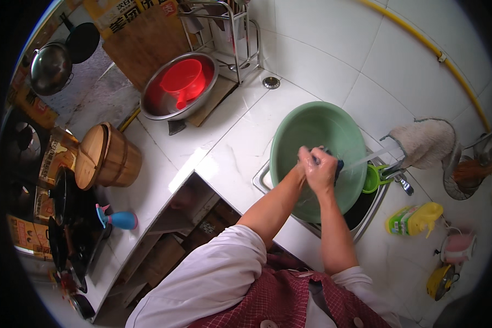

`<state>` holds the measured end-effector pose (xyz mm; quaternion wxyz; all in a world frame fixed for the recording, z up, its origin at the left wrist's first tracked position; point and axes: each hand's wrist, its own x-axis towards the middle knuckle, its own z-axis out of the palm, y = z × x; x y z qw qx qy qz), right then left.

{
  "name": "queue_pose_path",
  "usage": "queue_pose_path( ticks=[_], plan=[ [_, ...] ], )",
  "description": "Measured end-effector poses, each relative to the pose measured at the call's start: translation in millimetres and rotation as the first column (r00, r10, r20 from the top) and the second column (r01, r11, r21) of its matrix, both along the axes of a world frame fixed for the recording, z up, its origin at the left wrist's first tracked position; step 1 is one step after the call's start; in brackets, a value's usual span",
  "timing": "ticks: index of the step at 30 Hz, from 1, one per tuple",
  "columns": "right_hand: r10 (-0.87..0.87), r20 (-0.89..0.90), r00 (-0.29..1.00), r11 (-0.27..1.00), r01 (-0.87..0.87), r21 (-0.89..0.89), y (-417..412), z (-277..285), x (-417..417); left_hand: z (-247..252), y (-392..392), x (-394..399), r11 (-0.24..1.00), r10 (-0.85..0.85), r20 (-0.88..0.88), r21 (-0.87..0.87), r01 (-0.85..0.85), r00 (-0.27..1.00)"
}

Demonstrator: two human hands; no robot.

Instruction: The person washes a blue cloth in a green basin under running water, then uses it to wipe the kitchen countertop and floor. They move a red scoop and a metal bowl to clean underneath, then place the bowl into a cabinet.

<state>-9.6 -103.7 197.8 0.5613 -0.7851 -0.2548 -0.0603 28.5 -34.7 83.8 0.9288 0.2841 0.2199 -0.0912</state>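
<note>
A green plastic basin [297,123] rests over the sink [363,225]. Above its inside, both my hands are pressed together around a dark wet cloth [339,165], whose edge sticks out to the right. My left hand [305,158] overlaps my right hand [323,172], and its fingers are partly blurred and hidden. Water runs in a stream from the faucet [404,184] at the right towards the cloth. A light towel [428,141] hangs over the faucet's spout, and a bright green plastic strainer [371,180] sits beside the basin.
Yellow detergent bottle [414,219] stands right of the sink. On the counter farther left are a steel bowl [147,96] holding a red ladle [184,80], a cleaver blade [176,127], a wooden bucket [123,160] and a blue spray bottle [123,220]. A metal rack [238,45] stands behind.
</note>
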Motion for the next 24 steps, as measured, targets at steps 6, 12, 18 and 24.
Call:
queue_pose_path(
  ticks=[6,12,18,24],
  plan=[
    [-0.292,0.065,0.954,0.948,0.298,-0.112,-58.1,-58.4,94.3,87.1,-41.0,-25.3,0.823,0.067,-0.102,0.569,0.002,0.993],
    [0.183,0.249,0.951,0.842,-0.021,-0.539,-122.1,-113.5,62.3,69.1,17.0,-26.4,-0.111,-0.204,0.191,0.97,-0.217,0.96],
    [-0.38,0.006,0.925,0.796,0.331,-0.506,-112.5,-151.1,66.5,64.8,13.5,-47.0,0.106,0.101,-0.314,0.947,0.304,0.944],
    [0.019,-0.716,0.698,0.977,0.139,0.162,-36.3,-138.9,45.1,51.0,3.6,-30.8,0.95,-0.027,-0.487,0.259,0.174,0.873]
  ],
)
